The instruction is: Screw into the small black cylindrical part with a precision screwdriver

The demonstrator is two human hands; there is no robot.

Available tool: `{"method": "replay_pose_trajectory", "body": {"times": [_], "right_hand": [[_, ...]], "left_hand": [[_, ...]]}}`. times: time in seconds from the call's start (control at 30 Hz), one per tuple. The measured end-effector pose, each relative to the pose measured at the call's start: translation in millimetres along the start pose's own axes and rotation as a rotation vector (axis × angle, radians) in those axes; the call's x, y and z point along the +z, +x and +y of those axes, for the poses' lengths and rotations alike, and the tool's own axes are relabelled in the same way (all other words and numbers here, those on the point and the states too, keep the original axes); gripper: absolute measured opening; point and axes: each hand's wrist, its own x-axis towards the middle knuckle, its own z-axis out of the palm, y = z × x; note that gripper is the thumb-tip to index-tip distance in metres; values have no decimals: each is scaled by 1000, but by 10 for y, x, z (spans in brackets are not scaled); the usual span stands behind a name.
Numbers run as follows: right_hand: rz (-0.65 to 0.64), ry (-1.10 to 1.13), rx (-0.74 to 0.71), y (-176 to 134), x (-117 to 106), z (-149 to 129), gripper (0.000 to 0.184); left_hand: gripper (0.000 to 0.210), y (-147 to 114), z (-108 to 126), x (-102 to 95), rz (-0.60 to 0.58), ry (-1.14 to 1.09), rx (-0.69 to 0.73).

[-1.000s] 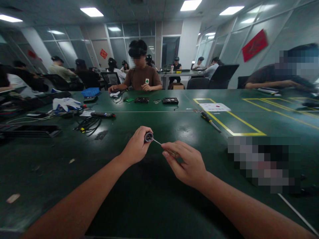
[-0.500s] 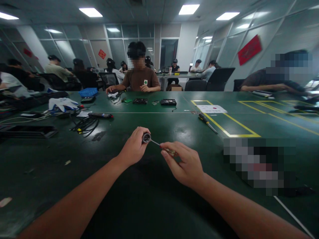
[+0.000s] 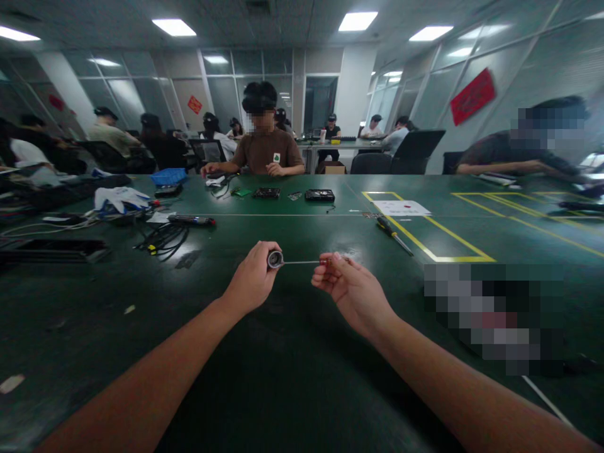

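Observation:
My left hand (image 3: 252,274) is wrapped round a small dark cylindrical part (image 3: 275,258) with a pale round rim; its open end faces me and most of its body is hidden by my fingers. From the right, my right hand (image 3: 353,286) grips a thin screwdriver (image 3: 302,262) by its handle, which my fingers largely cover. The metal shaft lies almost level, and its tip meets the rim of the cylindrical part. Both hands are held above the green table (image 3: 264,371).
A yellow-and-black screwdriver (image 3: 394,234) lies at right, near a white sheet (image 3: 402,207). Coiled black cable (image 3: 163,242), white gloves (image 3: 120,200) and a blue basket (image 3: 168,176) are at left. Across the table sits a person (image 3: 268,141) beside black devices (image 3: 319,195).
My right hand has turned and risen slightly, bringing the screwdriver shaft from a slant to nearly level. The cylindrical part in my left hand has shifted a little to the left.

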Motion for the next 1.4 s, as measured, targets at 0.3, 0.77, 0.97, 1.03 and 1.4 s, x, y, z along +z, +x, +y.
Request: {"method": "replay_pose_trajectory", "body": {"times": [0.3, 0.77, 0.97, 1.03, 1.4], "right_hand": [[-10, -539, -302, -157, 58, -45, 28], [-97, -881, -456, -226, 11, -6, 23], [-57, -606, -299, -162, 43, 47, 26], [-23, -332, -176, -86, 32, 38, 28], [1, -438, -274, -119, 27, -36, 32]], "left_hand": [[16, -13, 42, -10, -34, 46, 19], [23, -23, 15, 3, -46, 82, 43], [19, -9, 26, -23, -50, 86, 63], [18, 3, 32, -28, -50, 94, 78], [20, 3, 30, -14, -80, 106, 67]]}}
